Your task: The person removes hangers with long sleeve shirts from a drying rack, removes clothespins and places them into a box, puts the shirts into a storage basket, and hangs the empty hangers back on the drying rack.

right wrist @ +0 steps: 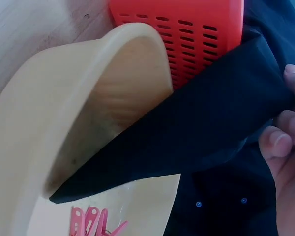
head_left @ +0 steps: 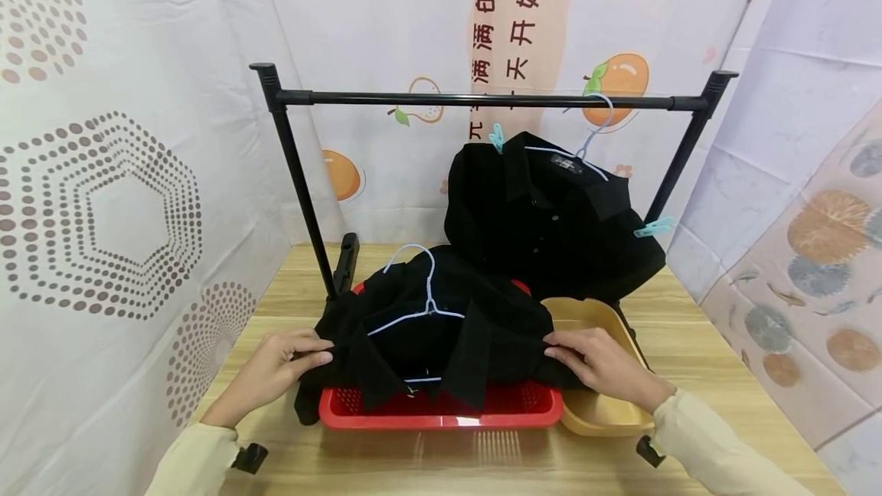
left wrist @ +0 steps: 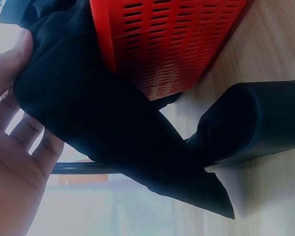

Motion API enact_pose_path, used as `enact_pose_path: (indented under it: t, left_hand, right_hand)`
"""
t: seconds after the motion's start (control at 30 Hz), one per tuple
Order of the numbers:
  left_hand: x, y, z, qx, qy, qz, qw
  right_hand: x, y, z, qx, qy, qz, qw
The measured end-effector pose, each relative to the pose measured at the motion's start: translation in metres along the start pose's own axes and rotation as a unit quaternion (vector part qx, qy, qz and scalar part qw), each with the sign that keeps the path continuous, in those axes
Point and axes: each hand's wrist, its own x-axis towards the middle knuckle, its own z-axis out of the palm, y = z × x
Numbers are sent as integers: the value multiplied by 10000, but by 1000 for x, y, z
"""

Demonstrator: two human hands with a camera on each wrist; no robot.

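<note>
A black collared shirt point(head_left: 510, 339) with a pale blue hanger point(head_left: 430, 285) inside its neck lies spread over a red basket point(head_left: 441, 421). The hanger's hook points up, away from the rack's bar. My left hand point(head_left: 272, 370) pinches the shirt's left shoulder between thumb and fingers. On the opposite shoulder, my right hand point(head_left: 602, 364) grips the cloth the same way. A sleeve point(left wrist: 113, 118) hangs below my left hand beside the basket in the left wrist view. In the right wrist view the other sleeve point(right wrist: 187, 123) droops over a yellow basin point(right wrist: 83, 78).
A black rack point(head_left: 441, 99) stands across the table. From its right side hangs another black shirt point(head_left: 551, 236) on a hanger, with light blue clothespins point(head_left: 653, 227) at its shoulders. Pink clothespins point(right wrist: 91, 221) lie in the basin. Printed curtains point(head_left: 386, 37) surround the table.
</note>
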Motion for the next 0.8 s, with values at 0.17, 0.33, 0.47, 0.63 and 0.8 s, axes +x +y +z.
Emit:
enact_pose_path:
  t: [0.17, 0.33, 0.47, 0.63, 0.8]
  left_hand:
    - [8, 1, 1, 192, 14, 199, 9996]
    - [20, 6, 4, 292, -68, 422, 9987]
    - [32, 12, 6, 285, -95, 606, 9977]
    - [46, 21, 8, 321, -140, 745, 9966]
    - [59, 29, 10, 360, -59, 922, 9951]
  right_hand:
    - [3, 0, -2, -67, 109, 2, 9999]
    - [8, -2, -3, -105, 175, -94, 9997]
    - [12, -4, -3, -130, 246, -148, 9995]
    - [17, -7, -3, -111, 279, -144, 9994]
    - [23, -11, -3, -135, 230, -152, 9995]
